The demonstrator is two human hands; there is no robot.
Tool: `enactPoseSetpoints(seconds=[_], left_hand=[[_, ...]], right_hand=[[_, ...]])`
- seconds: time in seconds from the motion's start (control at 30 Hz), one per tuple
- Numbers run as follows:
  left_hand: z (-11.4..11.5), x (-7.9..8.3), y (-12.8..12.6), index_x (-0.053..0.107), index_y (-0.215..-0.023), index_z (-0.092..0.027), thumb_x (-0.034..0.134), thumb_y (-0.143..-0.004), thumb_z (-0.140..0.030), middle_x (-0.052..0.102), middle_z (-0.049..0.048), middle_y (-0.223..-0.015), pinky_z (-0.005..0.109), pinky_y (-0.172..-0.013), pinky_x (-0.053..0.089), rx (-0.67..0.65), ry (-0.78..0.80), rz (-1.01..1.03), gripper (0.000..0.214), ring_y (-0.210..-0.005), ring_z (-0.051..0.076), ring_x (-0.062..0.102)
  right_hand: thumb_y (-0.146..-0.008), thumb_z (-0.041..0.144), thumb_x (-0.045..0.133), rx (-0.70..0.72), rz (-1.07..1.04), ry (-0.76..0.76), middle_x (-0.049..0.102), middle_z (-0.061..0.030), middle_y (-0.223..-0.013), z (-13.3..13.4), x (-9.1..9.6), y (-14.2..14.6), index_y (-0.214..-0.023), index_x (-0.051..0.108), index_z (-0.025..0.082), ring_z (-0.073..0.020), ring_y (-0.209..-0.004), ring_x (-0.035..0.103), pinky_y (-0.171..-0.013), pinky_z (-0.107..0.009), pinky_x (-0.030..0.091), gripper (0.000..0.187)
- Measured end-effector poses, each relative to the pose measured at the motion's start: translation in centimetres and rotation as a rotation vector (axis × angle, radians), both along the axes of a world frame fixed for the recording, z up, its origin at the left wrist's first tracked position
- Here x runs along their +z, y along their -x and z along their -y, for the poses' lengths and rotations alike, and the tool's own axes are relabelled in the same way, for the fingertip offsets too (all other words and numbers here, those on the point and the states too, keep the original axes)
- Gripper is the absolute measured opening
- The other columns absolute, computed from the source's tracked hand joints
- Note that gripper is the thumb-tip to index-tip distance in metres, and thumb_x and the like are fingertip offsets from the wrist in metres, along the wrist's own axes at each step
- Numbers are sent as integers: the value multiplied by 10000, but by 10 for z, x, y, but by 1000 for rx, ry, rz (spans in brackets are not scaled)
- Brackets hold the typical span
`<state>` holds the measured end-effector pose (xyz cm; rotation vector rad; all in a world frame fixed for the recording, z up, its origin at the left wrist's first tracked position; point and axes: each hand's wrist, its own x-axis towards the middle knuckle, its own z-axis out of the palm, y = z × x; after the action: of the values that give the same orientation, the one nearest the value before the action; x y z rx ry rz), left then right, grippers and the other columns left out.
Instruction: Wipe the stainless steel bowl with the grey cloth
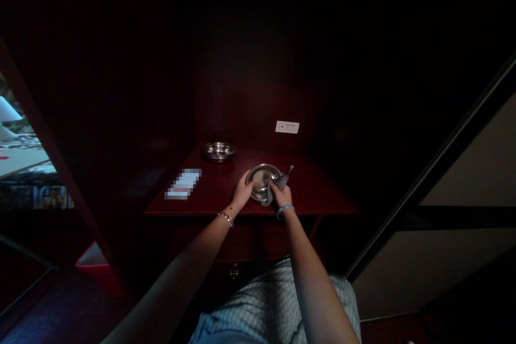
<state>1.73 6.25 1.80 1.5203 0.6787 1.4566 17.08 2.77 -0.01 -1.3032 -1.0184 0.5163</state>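
1. Head view: your left hand [243,192] grips the left side of a shiny metal bowl [261,178], its thumb at the rim and the other fingers mostly hidden along the outer wall.
2. Your right hand [282,196] has its fingers closed on a grey cloth [276,187], thumb on top, at the right side of the same bowl. One corner of the cloth sticks up past your hand, and the lower part hangs over the bowl's near right rim.
3. That bowl is between your two hands, near the front edge of the dark red desktop [318,185], with its open side facing you. You cannot tell from here whether its base touches the wood.
4. Farther back and to the left, well apart from your hands, more shiny metal bowlware [219,158] sits upright on the desktop; whether it is one piece or a stack is hard to tell.
5. Left of your left hand, a blurred-out pale patch [183,184] covers something on the desktop.
6. You wear a beaded bracelet [226,219] on your left wrist and a blue band [286,210] on your right.
7. A white socket plate [287,127] is on the back panel ahead of you.
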Motion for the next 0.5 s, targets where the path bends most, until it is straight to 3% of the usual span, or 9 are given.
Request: enactPoseSetpoints(seconds=[0.17, 0.5], left_hand=[[1, 0, -1, 586, -1072, -158, 483, -715, -97, 635, 70, -1124, 338, -1013, 377, 42, 60, 11, 376, -1071, 194, 567], [1, -7, -5, 368, -1297, -169, 613, -729, -191, 559, 102, -1248, 354, -1018, 378, -132, -25, -63, 619, -1136, 195, 540]], right_hand=[[-640, 398, 649, 9, 3, -19, 723, -87, -879, -1, -1, -1, -851, 674, 144, -240, -866, 669, -784, -332, 512, 332], [-655, 387, 641, -35, -52, -45, 720, -98, -907, 0, -1, -4, -853, 667, 131, -246, -876, 669, -776, -318, 514, 325]])
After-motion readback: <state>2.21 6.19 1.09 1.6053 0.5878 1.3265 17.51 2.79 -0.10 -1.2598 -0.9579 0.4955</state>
